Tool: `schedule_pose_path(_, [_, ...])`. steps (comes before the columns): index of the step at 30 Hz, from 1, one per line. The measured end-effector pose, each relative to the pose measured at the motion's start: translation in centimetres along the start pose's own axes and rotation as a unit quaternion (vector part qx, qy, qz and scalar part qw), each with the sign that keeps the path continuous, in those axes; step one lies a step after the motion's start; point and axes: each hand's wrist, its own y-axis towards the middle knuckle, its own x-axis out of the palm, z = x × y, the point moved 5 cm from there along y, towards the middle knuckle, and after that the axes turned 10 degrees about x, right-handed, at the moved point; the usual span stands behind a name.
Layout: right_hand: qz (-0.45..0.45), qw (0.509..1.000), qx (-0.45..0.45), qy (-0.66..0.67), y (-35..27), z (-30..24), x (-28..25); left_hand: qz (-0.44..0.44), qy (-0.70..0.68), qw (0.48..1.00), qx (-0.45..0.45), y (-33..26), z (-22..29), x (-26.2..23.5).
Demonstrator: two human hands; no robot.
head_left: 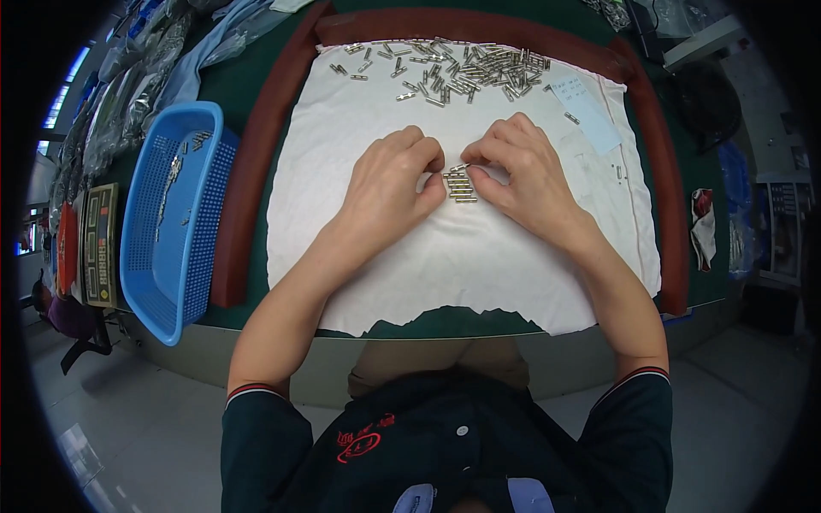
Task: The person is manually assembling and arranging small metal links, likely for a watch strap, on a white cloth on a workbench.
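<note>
In the middle of the frame, a small neat stack of short shiny metal pins [460, 184] lies between both hands, long sides running left to right. The left hand [389, 184] and right hand [526, 175] curl narrow, fingertips touching its ends, equally near.

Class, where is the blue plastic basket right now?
In the head view, the blue basket sits on the person's left, beside the red-brown border of the white cloth.
</note>
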Motion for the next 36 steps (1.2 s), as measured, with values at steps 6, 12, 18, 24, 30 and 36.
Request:
schedule_pose_path(6, [-0.026, 0.998, 0.017, 0.046, 0.0, 0.1, 0.3, -0.002, -0.012, 1.0, 0.013, 0.1, 0.1, 0.1])
schedule_pose_path(12, [-0.043, 0.998, 0.028, 0.046, 0.2, 0.4, -0.9, -0.035, -0.004, 0.999, 0.017, -0.1, 0.3, -0.6])
schedule_pose_path(18, [-0.138, 0.99, 0.034, -0.002, 0.0, -0.5, -0.9, -0.073, -0.006, 0.996, 0.048, -0.4, 1.1, -0.2])
schedule_pose_path(24, [-0.124, 0.992, 0.0, 0.008, -0.3, -0.6, -0.3, -0.076, -0.016, 0.994, 0.079, -0.6, 1.6, 0.1])
schedule_pose_path(30, [-0.152, 0.987, 0.045, 0.016, 0.0, -0.2, -0.7, -0.078, -0.022, 0.993, 0.08, -0.7, 1.5, -0.1])
schedule_pose_path(36, [-0.142, 0.99, 0.006, 0.011, -0.4, -0.3, -0.5, -0.107, -0.029, 0.991, 0.076, -0.5, 2.1, -0.4])
